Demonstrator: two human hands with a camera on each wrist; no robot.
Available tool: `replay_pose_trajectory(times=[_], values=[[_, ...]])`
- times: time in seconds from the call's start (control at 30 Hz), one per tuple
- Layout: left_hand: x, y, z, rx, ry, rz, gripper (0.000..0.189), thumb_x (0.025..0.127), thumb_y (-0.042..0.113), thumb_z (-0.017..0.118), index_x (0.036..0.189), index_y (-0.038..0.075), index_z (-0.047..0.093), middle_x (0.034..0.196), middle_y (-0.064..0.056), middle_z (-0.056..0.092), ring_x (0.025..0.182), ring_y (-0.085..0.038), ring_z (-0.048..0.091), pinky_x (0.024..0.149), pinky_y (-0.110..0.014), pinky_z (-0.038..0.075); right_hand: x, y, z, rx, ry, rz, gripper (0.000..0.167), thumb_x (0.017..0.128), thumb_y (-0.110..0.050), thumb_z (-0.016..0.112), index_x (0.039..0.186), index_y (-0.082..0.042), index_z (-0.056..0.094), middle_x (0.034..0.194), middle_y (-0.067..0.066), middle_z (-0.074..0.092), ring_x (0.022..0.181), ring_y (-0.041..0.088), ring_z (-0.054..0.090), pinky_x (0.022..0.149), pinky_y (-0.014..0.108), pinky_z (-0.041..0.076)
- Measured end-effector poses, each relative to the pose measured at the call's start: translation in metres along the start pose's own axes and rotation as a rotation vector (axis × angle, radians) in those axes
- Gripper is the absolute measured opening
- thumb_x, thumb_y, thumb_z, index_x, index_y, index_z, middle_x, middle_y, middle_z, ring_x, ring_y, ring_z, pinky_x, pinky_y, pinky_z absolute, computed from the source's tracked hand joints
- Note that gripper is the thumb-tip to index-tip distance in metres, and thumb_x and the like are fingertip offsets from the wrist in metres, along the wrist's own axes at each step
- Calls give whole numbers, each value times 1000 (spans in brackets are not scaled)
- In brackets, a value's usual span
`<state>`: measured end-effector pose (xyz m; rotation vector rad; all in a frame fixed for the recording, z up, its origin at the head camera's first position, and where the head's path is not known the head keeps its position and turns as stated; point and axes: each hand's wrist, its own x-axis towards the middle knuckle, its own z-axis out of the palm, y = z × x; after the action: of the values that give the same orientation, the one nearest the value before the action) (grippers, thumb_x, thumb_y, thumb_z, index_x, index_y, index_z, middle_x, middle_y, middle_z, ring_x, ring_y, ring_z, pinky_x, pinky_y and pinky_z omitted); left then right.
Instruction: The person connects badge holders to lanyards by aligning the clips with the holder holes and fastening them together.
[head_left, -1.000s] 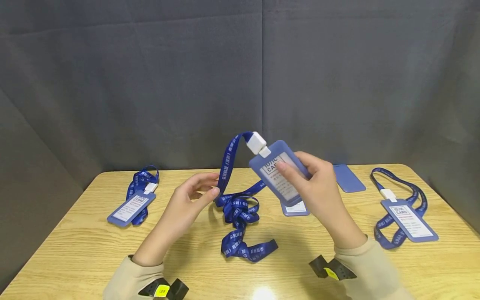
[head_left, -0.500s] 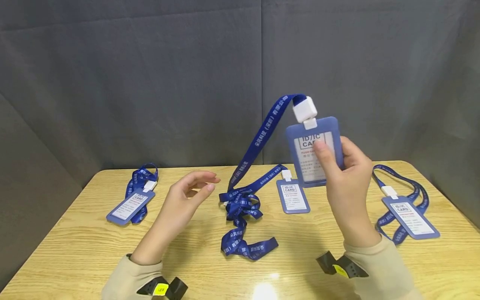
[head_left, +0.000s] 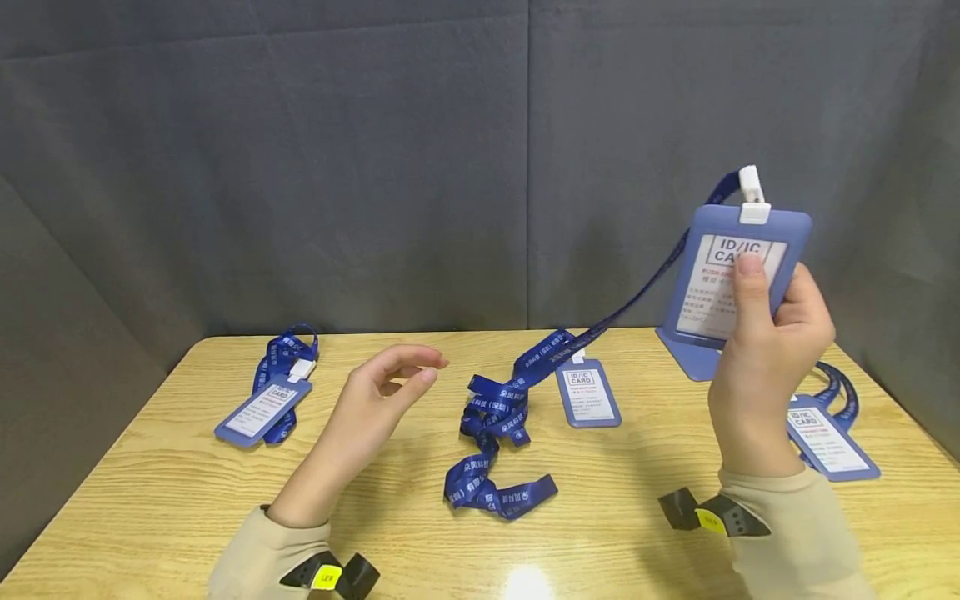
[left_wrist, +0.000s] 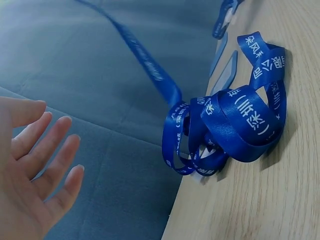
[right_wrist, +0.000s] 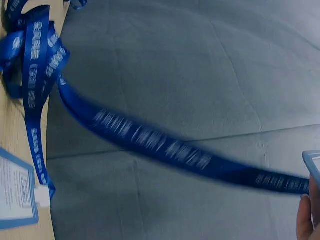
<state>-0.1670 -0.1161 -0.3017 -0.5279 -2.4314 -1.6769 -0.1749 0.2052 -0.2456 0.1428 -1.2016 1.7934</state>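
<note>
My right hand (head_left: 772,350) grips a blue ID badge holder (head_left: 731,283) by its right side, thumb over the card's front, raised well above the table. From its white clip a blue lanyard strap (head_left: 637,292) slopes down left to a tangled lanyard pile (head_left: 498,408) mid-table. My left hand (head_left: 382,392) hovers left of the pile, holding nothing, fingers loosely bent. In the left wrist view its fingers are spread apart from the tangled lanyards (left_wrist: 240,120). Another badge holder (head_left: 588,396) lies right of the pile, its strap running into it.
A badge with bundled lanyard (head_left: 266,408) lies at the table's left. At the right, a badge with lanyard (head_left: 828,437) is partly behind my right wrist. A plain blue badge holder (head_left: 690,354) lies at the back right. A grey curtain (head_left: 375,167) stands behind the table.
My right hand has carried the badge holder up and to the right, drawing its strap taut from the pile. My left hand has let the strap go and stays near the same place.
</note>
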Motion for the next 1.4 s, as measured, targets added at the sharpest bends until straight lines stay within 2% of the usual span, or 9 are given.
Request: replay_pose_trajectory(times=[0.13,0.33,0.47,0.63,0.83,1.17,1.4], values=[[1,0,0,-5,-3,1,25,101,20,60,121,7,65,118,-3,68,109,-21,61,86,-34,49,4,3,-3,-11,17,-4,18,92,-11,71,103,3,72,98,17,72,80,22,68,69,27,52],[1,1,-1,-7,-8,4,24,101,20,60,121,7,66,118,-3,68,109,-20,61,86,-31,49,8,10,-6,-144,2,58,14,92,-17,73,99,-5,74,92,8,73,74,16,66,65,23,51],[2,1,-1,3,-9,-1,23,101,20,59,120,8,66,117,-2,68,110,-20,61,88,-35,49,10,15,-8,-243,-37,109,13,92,-22,72,97,-9,73,87,3,73,70,13,65,62,20,51],[2,2,-1,-3,-9,-11,23,101,20,59,120,8,66,117,-2,68,110,-22,60,90,-40,48,13,22,-11,-347,-105,226,11,95,-24,68,98,-13,71,85,-2,71,70,10,64,61,17,52],[2,3,-1,-8,-9,-19,24,101,20,59,120,7,66,118,-2,68,109,-20,61,89,-37,49,13,34,-15,-493,-186,313,11,98,-26,65,98,-16,69,82,-7,68,68,8,62,58,16,51],[3,3,1,-7,-20,-16,24,101,21,59,120,8,67,117,-1,68,108,-17,61,91,-43,48,12,51,-20,-605,-258,328,22,98,-27,63,101,-5,67,69,-16,63,61,2,59,55,17,48],[2,3,2,6,-19,-30,24,102,22,59,120,9,67,117,-1,68,109,-18,61,88,-39,49,12,62,-25,-682,-317,403,34,98,-31,62,109,1,66,68,-16,60,61,2,57,55,17,48]])
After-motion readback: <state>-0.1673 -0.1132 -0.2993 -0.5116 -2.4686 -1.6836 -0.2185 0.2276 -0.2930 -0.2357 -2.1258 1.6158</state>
